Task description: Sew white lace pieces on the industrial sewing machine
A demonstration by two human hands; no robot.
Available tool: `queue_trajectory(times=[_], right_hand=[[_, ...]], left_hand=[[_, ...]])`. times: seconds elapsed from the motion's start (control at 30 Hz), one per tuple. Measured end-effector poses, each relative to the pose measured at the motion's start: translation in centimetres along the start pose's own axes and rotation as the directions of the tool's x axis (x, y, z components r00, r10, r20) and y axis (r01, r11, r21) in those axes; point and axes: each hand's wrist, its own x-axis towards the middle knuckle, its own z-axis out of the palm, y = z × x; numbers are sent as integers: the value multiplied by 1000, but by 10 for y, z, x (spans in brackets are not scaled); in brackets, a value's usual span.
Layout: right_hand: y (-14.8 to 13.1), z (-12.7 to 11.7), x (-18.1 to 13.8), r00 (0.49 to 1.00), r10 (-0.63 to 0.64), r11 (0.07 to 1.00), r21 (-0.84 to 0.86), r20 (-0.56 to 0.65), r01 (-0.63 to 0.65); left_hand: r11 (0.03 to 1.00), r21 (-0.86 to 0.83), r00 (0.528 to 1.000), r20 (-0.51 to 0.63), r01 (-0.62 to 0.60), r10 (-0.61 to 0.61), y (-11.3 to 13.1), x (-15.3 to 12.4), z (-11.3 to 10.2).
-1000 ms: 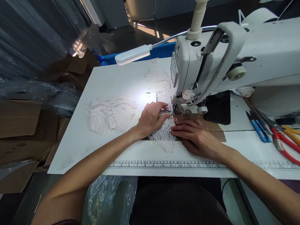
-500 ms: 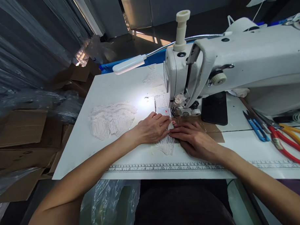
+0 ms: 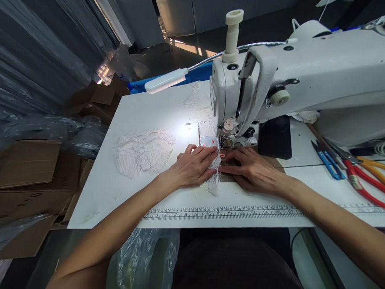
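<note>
A strip of white lace (image 3: 212,184) lies under the needle area of a white sewing machine (image 3: 231,88). My left hand (image 3: 195,164) rests flat on the lace, fingers stretched toward the presser foot. On the other side, my right hand (image 3: 250,167) has its fingers extended, with the fingertips at the lace's right edge. Part of the lace is hidden under my left hand. More lace (image 3: 199,102) lies behind the needle plate. To the left is a gathered pile of white lace (image 3: 144,153).
A black phone (image 3: 274,137) lies under the machine arm. Blue snips (image 3: 328,163) and red-handled scissors (image 3: 364,185) are at the right. A printed ruler (image 3: 220,213) runs along the front edge. A lamp (image 3: 166,81) hangs over the table; cardboard boxes (image 3: 32,179) stand left.
The lace tail in front has shortened slightly as it shifted toward the machine. My left fingers have spread a little, and my right fingers have moved forward and spread apart.
</note>
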Motion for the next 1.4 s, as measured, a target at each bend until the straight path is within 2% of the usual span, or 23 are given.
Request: queue_trajectory(times=[0.2, 0.37, 0.5, 0.73, 0.97, 1.1, 1.2, 1.27, 1.4], right_hand=[[-3, 0, 2, 1000, 30, 999, 16, 8, -30], [-1, 1, 2, 999, 37, 999, 29, -4, -37], [-6, 0, 1, 999, 39, 999, -3, 13, -39], [-26, 0, 0, 994, -16, 1000, 27, 111, 13], [-31, -1, -6, 991, 27, 995, 88, 131, -39], [-20, -12, -4, 987, 55, 973, 213, 152, -87], [-1, -21, 0, 983, 148, 942, 286, 110, -174], [10, -21, 3, 982, 173, 952, 244, 75, -187], [12, -11, 4, 991, 98, 992, 71, 94, -105]], left_hand=[[999, 45, 999, 43, -24, 22, -2, 1, -7], [988, 94, 986, 126, -125, 113, -8, 5, -17], [976, 120, 977, 137, -183, 166, -11, 6, -18], [983, 106, 983, 127, -150, 136, -8, 5, -15], [985, 73, 982, 117, -155, 146, -8, 6, -21], [995, 65, 996, 35, -81, 79, -2, 6, -14], [999, 41, 998, -56, 1, 2, 6, 6, -3], [999, 35, 994, -106, 35, -31, 9, 6, 3], [998, 29, 987, -152, 56, -51, 11, 5, 9]])
